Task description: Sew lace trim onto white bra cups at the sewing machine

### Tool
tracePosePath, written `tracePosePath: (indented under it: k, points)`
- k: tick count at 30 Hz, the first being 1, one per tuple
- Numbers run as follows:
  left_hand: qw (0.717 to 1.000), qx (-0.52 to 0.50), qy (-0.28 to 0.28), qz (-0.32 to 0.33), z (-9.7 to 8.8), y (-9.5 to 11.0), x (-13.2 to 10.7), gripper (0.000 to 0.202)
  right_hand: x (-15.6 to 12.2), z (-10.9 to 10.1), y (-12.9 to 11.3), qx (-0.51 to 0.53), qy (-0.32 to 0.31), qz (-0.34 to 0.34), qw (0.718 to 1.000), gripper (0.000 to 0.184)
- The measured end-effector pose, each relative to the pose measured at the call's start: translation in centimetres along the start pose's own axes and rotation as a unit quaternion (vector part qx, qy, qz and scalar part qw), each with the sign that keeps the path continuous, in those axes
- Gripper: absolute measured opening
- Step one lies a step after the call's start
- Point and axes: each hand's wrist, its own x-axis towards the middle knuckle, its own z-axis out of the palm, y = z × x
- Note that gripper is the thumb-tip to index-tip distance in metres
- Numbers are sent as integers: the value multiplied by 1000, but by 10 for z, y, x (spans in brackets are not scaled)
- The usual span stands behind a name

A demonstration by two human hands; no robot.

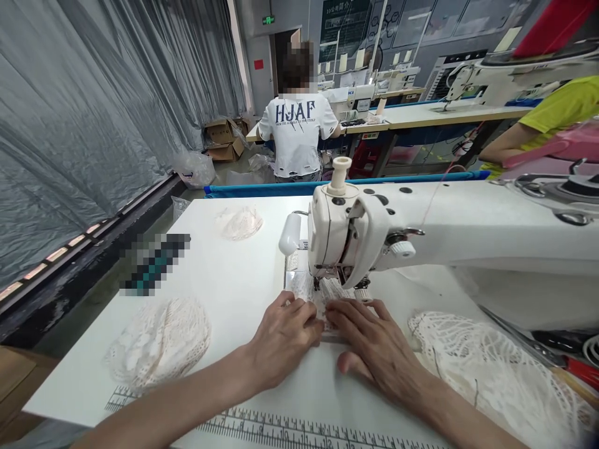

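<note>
A white sewing machine [322,231] reaches in from the right, its needle area above a piece of white lace [304,285]. My left hand [286,333] is on the near left side of the lace, its fingers curled and closed on the edge. Just to its right, my right hand [377,340] lies palm down with fingers stretched flat over the lace. The thumb sticks out to the side. Both hands are close in front of the presser foot, and they hide much of the lace beneath them.
A lace pile [163,343] lies on the left of the white table [243,268], and a smaller one [243,222] at the back. More lace [496,374] and scissors [519,333] are at right. A ruler strip [281,430] runs along the front. Co-workers [299,134] sit ahead.
</note>
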Motion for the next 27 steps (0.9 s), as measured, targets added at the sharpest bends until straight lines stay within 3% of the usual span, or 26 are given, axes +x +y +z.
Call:
tracePosePath:
  k: [5, 14, 19, 27]
  points:
    - [999, 41, 16, -1, 8, -12, 13, 12, 4, 6, 13, -77, -19, 10, 997, 66]
    - [997, 70, 15, 1, 10, -18, 18, 14, 5, 8, 20, -108, -33, -1, 994, 63]
    - [997, 80, 8, -4, 8, -10, 19, 12, 2, 5, 15, -76, -20, -34, 996, 61]
    - [996, 82, 1, 18, 7, -2, 12, 11, 2, 3, 4, 0, 25, -15, 1000, 53]
